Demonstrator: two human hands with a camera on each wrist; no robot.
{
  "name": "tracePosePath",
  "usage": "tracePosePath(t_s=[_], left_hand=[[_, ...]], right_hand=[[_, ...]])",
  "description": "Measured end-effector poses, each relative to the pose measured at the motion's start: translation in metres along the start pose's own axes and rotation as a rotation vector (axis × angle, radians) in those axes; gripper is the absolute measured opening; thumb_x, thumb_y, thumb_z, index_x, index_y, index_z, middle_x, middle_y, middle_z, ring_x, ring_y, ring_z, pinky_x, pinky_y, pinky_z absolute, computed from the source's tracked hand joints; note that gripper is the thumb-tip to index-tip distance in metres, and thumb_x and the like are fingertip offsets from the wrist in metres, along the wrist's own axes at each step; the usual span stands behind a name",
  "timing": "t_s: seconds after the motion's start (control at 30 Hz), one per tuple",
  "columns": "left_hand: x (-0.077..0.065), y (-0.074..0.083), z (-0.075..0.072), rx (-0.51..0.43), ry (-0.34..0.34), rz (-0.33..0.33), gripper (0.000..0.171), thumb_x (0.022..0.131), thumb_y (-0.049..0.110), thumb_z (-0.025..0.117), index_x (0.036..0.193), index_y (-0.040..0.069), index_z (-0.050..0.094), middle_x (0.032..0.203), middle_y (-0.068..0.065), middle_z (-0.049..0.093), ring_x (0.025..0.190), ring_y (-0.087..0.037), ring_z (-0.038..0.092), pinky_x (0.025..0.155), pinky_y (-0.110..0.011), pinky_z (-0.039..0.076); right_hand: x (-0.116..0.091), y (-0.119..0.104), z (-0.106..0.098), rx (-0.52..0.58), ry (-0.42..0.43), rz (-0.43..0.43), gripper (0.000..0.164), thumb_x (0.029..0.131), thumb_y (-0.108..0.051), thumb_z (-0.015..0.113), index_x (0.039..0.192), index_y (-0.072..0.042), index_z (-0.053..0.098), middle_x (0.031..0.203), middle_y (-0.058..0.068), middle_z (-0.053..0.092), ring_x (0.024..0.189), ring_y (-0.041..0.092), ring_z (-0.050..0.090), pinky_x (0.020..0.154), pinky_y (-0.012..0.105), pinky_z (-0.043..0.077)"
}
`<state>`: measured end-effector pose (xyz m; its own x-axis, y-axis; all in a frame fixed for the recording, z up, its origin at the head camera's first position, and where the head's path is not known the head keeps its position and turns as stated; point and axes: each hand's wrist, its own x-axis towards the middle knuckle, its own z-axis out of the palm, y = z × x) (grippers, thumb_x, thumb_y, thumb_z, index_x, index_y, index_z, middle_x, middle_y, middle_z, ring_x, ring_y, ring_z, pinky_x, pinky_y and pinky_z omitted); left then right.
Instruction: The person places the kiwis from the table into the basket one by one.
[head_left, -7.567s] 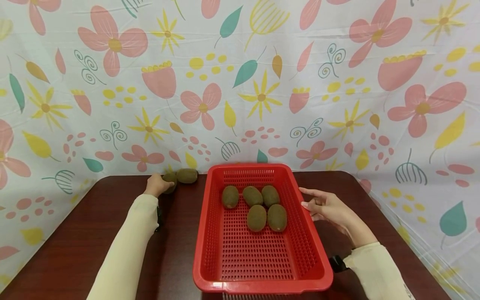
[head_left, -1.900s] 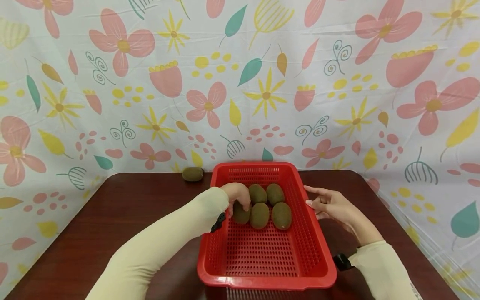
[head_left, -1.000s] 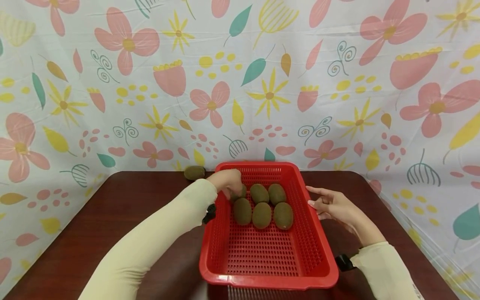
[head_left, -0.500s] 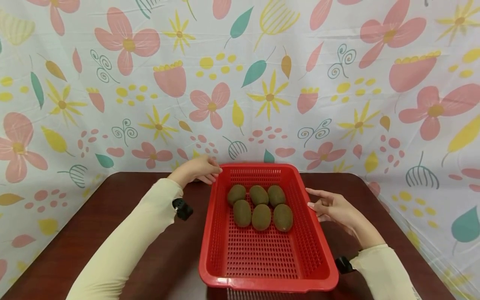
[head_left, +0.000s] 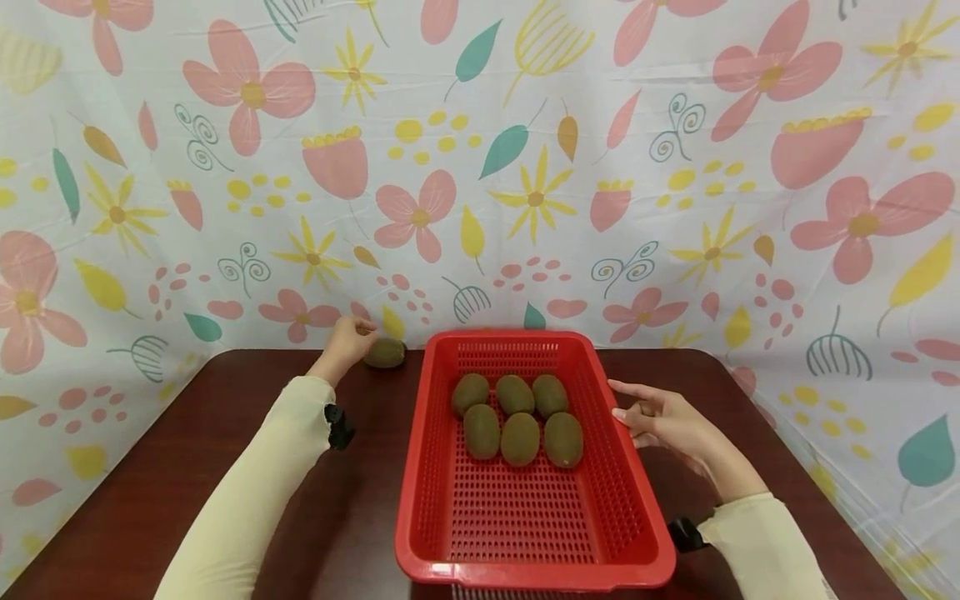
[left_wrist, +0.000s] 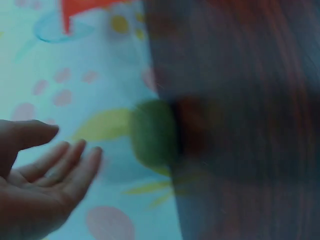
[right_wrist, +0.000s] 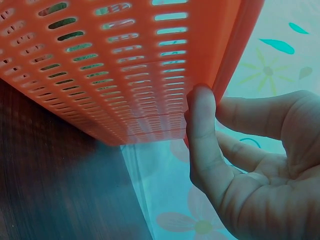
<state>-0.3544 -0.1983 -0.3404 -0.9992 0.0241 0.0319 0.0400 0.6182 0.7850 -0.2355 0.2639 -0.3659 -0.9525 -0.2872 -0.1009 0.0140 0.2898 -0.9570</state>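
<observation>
A brown, fuzzy kiwi [head_left: 386, 353] lies at the table's back edge, against the patterned cloth. Just left of it, my left hand [head_left: 347, 343] is raised with nothing in it. The left wrist view shows that hand's relaxed fingers [left_wrist: 80, 162] apart from the blurred kiwi [left_wrist: 154, 133]. On the right, my right hand [head_left: 667, 423] touches the long side of a red perforated plastic basket [head_left: 536, 573], with fingertips at the rim from outside. Several more kiwis [head_left: 520, 439] lie in two rows in the basket's far half.
The dark brown wooden table [head_left: 187, 467] carries the basket at its middle right. A white floral cloth [head_left: 480, 208] rises directly behind the table's back edge and along the sides. A dark device [head_left: 339, 427] is strapped to my left wrist.
My left hand set kiwis into the basket's far left, let go, then moved out left over the rim to beside the kiwi at the back. My right hand stays at the basket's side.
</observation>
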Motion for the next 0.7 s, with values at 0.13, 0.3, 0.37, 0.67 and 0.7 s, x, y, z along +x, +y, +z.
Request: tracePosePath(t_s=[0.13, 0.3, 0.37, 0.67, 0.7], left_hand=[[0.008, -0.023, 0.006, 0.095, 0.065, 0.124, 0.032, 0.098, 0.006, 0.052, 0.125, -0.012, 0.054, 0.123, -0.031, 0.055, 0.114, -0.042, 0.053, 0.091, -0.049, 0.048], [0.017, -0.035, 0.014, 0.122, 0.077, 0.169, 0.035, 0.097, 0.003, 0.052, 0.128, -0.013, 0.050, 0.123, -0.031, 0.054, 0.114, -0.043, 0.053, 0.093, -0.050, 0.047], [0.020, -0.038, 0.017, 0.147, 0.074, 0.170, 0.036, 0.097, 0.003, 0.052, 0.130, -0.012, 0.049, 0.125, -0.031, 0.054, 0.115, -0.043, 0.052, 0.094, -0.050, 0.046], [0.033, -0.051, 0.032, 0.373, -0.017, 0.216, 0.047, 0.094, 0.000, 0.055, 0.136, -0.013, 0.041, 0.136, -0.032, 0.045, 0.125, -0.045, 0.043, 0.102, -0.053, 0.040], [0.034, -0.051, 0.034, 0.382, -0.041, 0.219, 0.048, 0.093, 0.000, 0.055, 0.138, -0.012, 0.039, 0.137, -0.032, 0.043, 0.127, -0.045, 0.041, 0.103, -0.053, 0.038]], right_hand=[[0.000, 0.000, 0.000, 0.004, -0.003, -0.008, 0.068, 0.093, -0.019, 0.065, 0.149, -0.001, 0.030, 0.088, 0.015, 0.062, 0.079, 0.026, 0.068, 0.076, 0.042, 0.058], [0.000, 0.002, 0.000, 0.020, -0.015, -0.008, 0.068, 0.094, -0.017, 0.064, 0.150, 0.000, 0.029, 0.087, 0.013, 0.062, 0.078, 0.024, 0.067, 0.075, 0.041, 0.058], [-0.001, 0.002, 0.000, 0.021, -0.021, -0.013, 0.068, 0.095, -0.017, 0.063, 0.150, 0.000, 0.027, 0.087, 0.012, 0.062, 0.078, 0.023, 0.067, 0.075, 0.040, 0.058], [-0.001, 0.000, 0.000, 0.013, -0.014, -0.015, 0.068, 0.095, -0.019, 0.062, 0.151, -0.001, 0.027, 0.084, 0.011, 0.061, 0.077, 0.021, 0.065, 0.074, 0.039, 0.058], [0.000, 0.000, 0.000, 0.012, -0.011, -0.014, 0.068, 0.095, -0.019, 0.062, 0.151, -0.002, 0.027, 0.084, 0.011, 0.061, 0.077, 0.021, 0.064, 0.074, 0.039, 0.058]])
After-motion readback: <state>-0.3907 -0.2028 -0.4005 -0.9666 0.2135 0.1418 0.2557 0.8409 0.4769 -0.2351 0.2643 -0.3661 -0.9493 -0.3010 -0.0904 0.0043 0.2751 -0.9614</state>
